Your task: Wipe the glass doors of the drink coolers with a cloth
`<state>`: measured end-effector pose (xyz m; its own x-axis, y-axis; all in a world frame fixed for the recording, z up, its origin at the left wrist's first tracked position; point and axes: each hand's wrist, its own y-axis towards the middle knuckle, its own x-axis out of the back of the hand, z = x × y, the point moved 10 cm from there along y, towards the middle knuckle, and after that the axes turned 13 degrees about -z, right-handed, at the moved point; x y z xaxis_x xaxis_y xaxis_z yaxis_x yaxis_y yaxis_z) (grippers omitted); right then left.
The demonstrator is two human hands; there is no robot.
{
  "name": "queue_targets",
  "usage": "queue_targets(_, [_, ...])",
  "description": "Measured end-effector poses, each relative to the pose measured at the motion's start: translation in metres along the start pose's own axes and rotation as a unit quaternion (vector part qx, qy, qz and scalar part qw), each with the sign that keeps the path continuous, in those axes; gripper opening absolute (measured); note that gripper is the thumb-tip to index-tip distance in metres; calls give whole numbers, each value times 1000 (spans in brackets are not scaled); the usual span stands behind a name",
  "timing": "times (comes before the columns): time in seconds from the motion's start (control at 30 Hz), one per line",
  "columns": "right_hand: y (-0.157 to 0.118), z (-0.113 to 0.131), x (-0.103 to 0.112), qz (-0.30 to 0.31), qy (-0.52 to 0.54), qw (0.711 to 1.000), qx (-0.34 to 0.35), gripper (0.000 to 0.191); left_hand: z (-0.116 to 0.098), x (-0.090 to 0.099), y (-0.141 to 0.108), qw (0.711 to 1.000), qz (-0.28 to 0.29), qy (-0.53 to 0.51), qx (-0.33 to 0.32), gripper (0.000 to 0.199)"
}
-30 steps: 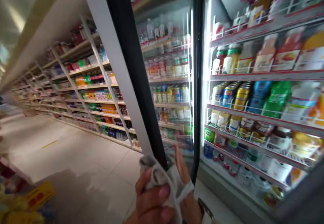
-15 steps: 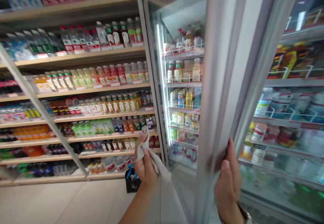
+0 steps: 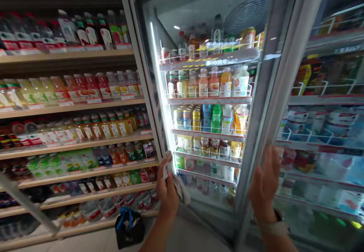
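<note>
A pale cloth (image 3: 179, 187) is bunched in my left hand (image 3: 167, 191), whose fingers are closed on it, in front of the lower left part of the fridge's glass door (image 3: 196, 210). Drinks on lit racks show through the glass. My right hand (image 3: 265, 180) is raised beside the door's right-hand frame (image 3: 267, 111), its fingers stretched out and slightly blurred, with nothing held. A dark watch or band circles my right wrist. Whether the right palm touches the frame cannot be made out.
Wooden shelves (image 3: 122, 102) full of bottles stand at the left. A black bag (image 3: 129, 231) with blue handles sits on the floor below them. Another glass-fronted fridge section (image 3: 327, 142) is at the right. A slanting metal bar (image 3: 28, 202) crosses the lower left.
The fridge door, earlier standing open towards me, now lies across the lit racks, closed or nearly so. My right hand has come off its edge. The view has shifted right and closer.
</note>
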<state>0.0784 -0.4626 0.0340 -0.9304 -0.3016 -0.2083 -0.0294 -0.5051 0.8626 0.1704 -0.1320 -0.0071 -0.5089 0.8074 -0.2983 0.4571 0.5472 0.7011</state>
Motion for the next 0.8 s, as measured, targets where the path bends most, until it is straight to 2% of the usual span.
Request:
queue_targets(0.1, [-9,10,-39,65,15,995,76,56,26,-27,6,1000,-4,18,-15,37])
queue_targets(0.2, [-15,6,-76,105,41,989,92,55,51,-48,12,999,-30,38,-5,38])
queue_targets(0.3, [-20,3,-107,125,75,984,103,56,61,-71,21,999,-30,30,-25,38])
queue_targets(0.43, [-32,7,-144,145,111,977,109,58,65,-110,47,994,-17,24,-105,39])
queue_targets(0.5, [-37,15,-162,150,127,973,117,59,66,-133,68,983,-23,35,-176,40])
queue_targets(0.57, [-41,26,-183,154,142,969,130,61,73,-163,88,968,-12,57,-245,42])
queue_targets(0.7, [-51,47,-239,181,160,957,158,63,112,-232,113,934,63,144,-319,50])
queue_targets(0.77, [-58,54,-275,212,171,948,164,62,131,-250,116,924,88,158,-336,57])
queue_targets(0.8, [-63,56,-293,229,179,942,168,61,139,-254,116,924,96,149,-338,60])
